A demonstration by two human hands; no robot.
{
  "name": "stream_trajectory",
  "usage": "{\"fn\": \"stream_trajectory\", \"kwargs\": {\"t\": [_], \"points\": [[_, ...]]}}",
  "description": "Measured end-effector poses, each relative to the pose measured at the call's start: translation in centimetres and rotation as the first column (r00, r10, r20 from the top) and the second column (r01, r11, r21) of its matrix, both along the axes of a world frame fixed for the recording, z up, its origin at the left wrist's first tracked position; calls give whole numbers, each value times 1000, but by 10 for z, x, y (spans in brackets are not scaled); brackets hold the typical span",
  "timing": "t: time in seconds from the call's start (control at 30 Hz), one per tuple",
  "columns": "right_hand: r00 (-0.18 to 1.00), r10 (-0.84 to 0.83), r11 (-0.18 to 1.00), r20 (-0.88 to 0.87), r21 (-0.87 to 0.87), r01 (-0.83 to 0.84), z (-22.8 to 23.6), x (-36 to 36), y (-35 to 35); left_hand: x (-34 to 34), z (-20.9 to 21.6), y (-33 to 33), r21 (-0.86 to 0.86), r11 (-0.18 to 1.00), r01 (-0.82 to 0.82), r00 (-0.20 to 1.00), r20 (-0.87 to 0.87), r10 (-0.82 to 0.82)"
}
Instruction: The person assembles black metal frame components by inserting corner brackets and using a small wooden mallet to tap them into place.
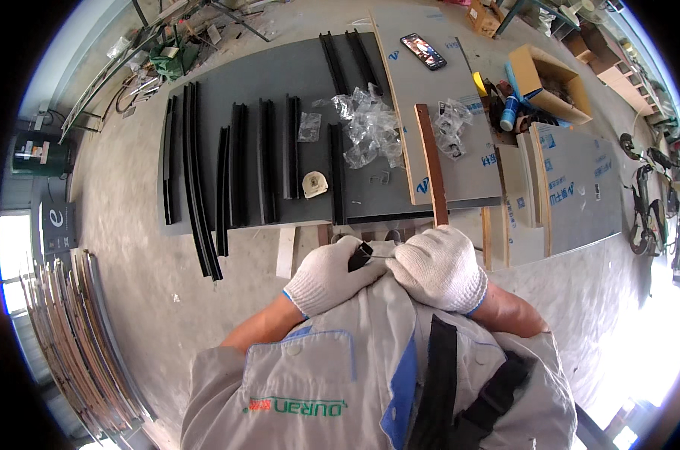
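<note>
Both of my hands wear white knitted gloves and meet close in front of my chest, at the near edge of the table. My left hand (329,274) is closed around a small black piece (359,257). My right hand (439,268) pinches a thin metal piece (379,256) that reaches across to the black piece; its exact kind is too small to tell. Just beyond the right hand, a reddish-brown strip (431,165) lies lengthwise over a light panel. Several black channel profiles (192,169) lie side by side on the dark tabletop (257,75).
Crumpled clear plastic bags (368,124) and a cream rounded object (314,185) lie on the table. A phone (423,52) rests on the light panel (422,97). At right are an open cardboard box (572,94), a blue can (509,112) and stacked panels (580,187).
</note>
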State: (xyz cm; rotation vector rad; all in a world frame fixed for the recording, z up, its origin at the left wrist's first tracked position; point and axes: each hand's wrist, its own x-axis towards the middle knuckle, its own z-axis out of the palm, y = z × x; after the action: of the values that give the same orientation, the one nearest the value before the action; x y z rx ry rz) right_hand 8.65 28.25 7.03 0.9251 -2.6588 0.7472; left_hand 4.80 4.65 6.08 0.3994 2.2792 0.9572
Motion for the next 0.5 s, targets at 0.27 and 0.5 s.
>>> {"fn": "stream_trajectory", "kwargs": {"t": [0.27,0.5], "points": [[999,11,996,-50,85,-7,2,1,-1,2,-1,0,-11,1000,7,999,-34,-7],[986,-160,959,46,242,144,-14,-11,8,5,7,-1,-23,999,-30,1000,5,30]]}}
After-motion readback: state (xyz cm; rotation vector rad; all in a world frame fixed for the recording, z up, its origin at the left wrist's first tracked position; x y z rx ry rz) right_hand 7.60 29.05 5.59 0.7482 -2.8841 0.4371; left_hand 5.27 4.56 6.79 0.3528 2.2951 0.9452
